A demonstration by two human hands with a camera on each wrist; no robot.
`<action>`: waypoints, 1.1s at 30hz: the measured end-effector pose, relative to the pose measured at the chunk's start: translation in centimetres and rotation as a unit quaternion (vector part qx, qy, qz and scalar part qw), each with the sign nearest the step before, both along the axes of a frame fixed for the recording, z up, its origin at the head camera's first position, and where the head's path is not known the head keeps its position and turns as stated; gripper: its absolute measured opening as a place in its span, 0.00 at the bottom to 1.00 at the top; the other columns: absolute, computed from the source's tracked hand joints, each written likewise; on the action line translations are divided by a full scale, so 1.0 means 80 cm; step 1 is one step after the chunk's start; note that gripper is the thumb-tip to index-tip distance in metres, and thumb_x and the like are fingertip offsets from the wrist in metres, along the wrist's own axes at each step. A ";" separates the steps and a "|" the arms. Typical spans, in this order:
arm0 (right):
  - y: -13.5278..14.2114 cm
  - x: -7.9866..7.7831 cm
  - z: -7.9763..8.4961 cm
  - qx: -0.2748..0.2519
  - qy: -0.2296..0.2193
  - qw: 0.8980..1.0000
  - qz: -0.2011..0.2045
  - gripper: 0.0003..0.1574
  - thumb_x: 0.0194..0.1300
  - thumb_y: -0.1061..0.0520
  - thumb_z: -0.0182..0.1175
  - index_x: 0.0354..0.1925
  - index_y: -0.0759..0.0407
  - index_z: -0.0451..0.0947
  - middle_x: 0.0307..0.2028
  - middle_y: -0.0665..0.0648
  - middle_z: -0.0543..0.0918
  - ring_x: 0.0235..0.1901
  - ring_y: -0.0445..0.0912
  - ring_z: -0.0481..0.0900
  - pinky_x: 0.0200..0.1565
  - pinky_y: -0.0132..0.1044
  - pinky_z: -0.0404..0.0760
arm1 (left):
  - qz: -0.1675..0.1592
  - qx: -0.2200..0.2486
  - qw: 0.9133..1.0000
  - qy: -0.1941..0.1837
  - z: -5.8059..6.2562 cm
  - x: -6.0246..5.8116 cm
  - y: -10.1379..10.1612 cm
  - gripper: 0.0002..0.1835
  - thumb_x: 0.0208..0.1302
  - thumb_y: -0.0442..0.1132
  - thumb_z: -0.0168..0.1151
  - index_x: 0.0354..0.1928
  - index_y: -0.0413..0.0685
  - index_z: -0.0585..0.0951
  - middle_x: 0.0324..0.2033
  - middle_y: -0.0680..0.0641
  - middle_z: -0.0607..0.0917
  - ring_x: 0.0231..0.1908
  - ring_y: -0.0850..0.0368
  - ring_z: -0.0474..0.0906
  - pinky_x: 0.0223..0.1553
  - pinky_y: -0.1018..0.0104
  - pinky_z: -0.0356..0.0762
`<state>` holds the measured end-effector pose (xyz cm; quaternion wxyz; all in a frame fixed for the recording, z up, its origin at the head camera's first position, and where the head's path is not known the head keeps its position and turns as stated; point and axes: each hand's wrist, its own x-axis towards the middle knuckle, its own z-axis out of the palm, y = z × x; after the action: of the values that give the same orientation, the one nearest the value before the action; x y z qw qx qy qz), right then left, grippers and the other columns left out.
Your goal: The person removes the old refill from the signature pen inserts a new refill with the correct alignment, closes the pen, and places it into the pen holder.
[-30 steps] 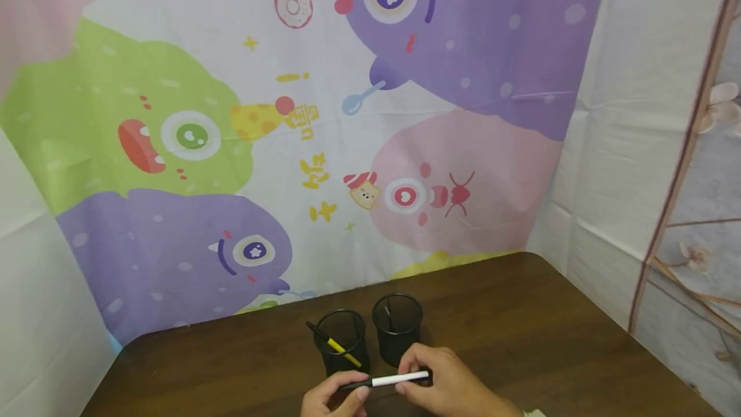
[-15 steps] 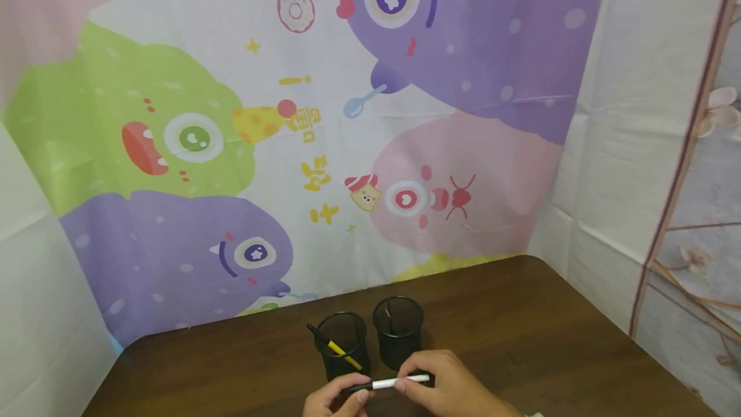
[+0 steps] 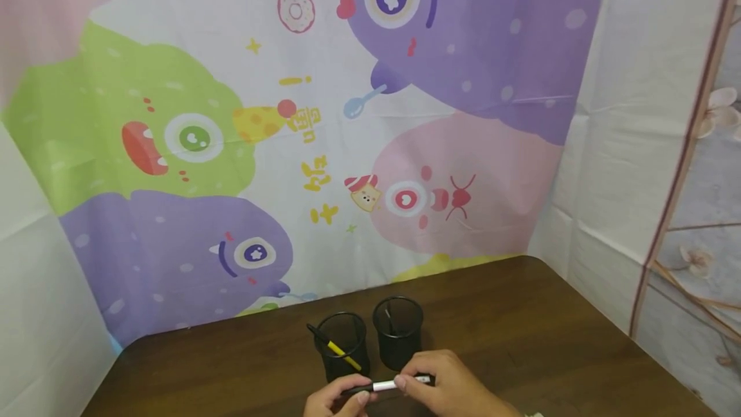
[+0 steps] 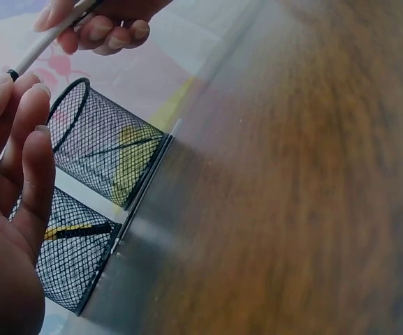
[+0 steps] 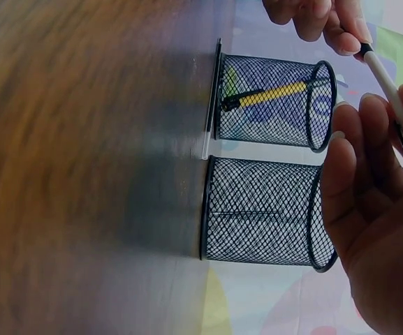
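A pen with a white barrel [image 3: 384,385] and black ends is held level between both hands, low in the head view. My left hand [image 3: 336,396] pinches its black left end between thumb and fingers. Toward the other end, my right hand [image 3: 444,381] grips the white barrel, its thumb lying across it. Just behind the hands stand two black mesh cups. A yellow-and-black pen [image 3: 336,346] leans in the left cup [image 3: 341,365]. Inside the right cup [image 3: 399,343] is a thin dark stick-like item [image 5: 246,213], its kind unclear through the mesh.
Both cups stand upright on a dark wooden table [image 3: 220,365]. In the left wrist view, a thin rod [image 4: 145,187] lies along the cup bases. A cartoon-printed curtain [image 3: 324,147] hangs behind the table, with pale cloth [image 3: 585,147] at the right side.
The right hand's fingers have shifted slightly on the pen, the thumb now covering more of the white barrel, and dark markings show near its right end. The left hand stays nearly still.
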<state>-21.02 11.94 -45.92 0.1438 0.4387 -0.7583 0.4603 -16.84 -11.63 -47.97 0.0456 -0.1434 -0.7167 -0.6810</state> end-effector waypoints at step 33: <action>0.004 0.001 0.001 -0.005 -0.006 1.000 -0.010 0.14 0.58 0.61 0.72 0.38 0.50 0.77 0.26 0.44 0.80 0.26 0.31 0.73 0.25 0.30 0.77 | 0.018 0.030 0.999 0.003 -0.004 -0.001 -0.002 0.12 0.66 0.31 0.66 0.46 0.28 0.82 0.30 0.46 0.89 0.20 0.61 0.81 0.24 0.63 0.82</action>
<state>-20.95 12.28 -45.81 0.1461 0.4272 -0.7614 0.4651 -16.88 -11.80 -48.25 0.0646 -0.1314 -0.6980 -0.7010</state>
